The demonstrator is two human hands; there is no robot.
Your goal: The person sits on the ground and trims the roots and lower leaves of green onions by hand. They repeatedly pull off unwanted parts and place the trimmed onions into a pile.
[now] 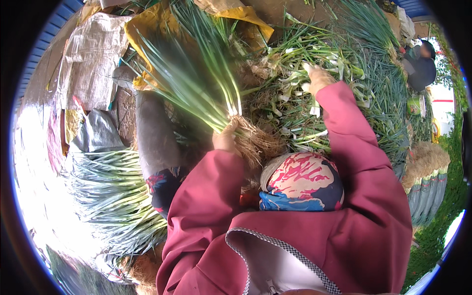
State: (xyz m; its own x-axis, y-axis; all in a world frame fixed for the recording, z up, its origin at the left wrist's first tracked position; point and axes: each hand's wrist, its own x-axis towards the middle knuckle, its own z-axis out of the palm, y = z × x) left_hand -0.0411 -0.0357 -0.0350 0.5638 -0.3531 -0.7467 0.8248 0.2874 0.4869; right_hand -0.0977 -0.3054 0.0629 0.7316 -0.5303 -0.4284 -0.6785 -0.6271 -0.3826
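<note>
A bunch of green onions (206, 118), with long green leaves and brown roots, is gripped near its root end by my left hand (225, 138). Its leaves fan out towards the top left, over a yellow sheet (258, 23). At the upper right, my right hand (319, 78) is over a heap of torn leaves and stalk trimmings (295, 99); pale pieces lie by its fingers. Whether those fingers hold any of them cannot be told. Dangling roots (258, 142) from the bunch reach close to my knee.
Many green onions (114, 195) are piled at the left beside my leg, near a woven sack (88, 59). More leaves cover the ground at the right. Tied bundles (427, 184) stand at the far right, below a green bucket (416, 105) and another person (422, 68).
</note>
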